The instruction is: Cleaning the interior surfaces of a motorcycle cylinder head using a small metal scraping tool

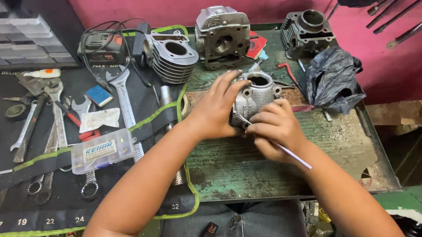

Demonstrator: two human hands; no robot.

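Green bench [238, 168]: left hand [215, 110] grips finned cylinder [253, 96].

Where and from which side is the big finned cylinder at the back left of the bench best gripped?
Probably across the finned cylinder's ribbed body, coming from above: it lies tilted with its bore facing up and right, so the fins offer opposed sides. A cable drapes its left edge, so avoid that side.

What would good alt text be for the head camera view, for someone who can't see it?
Seen from above, a person's left hand steadies a small finned metal engine cylinder on a worn green workbench, while the right hand holds a thin white rod against it. Wrenches lie on a black tool roll at left; three more engine parts stand behind.
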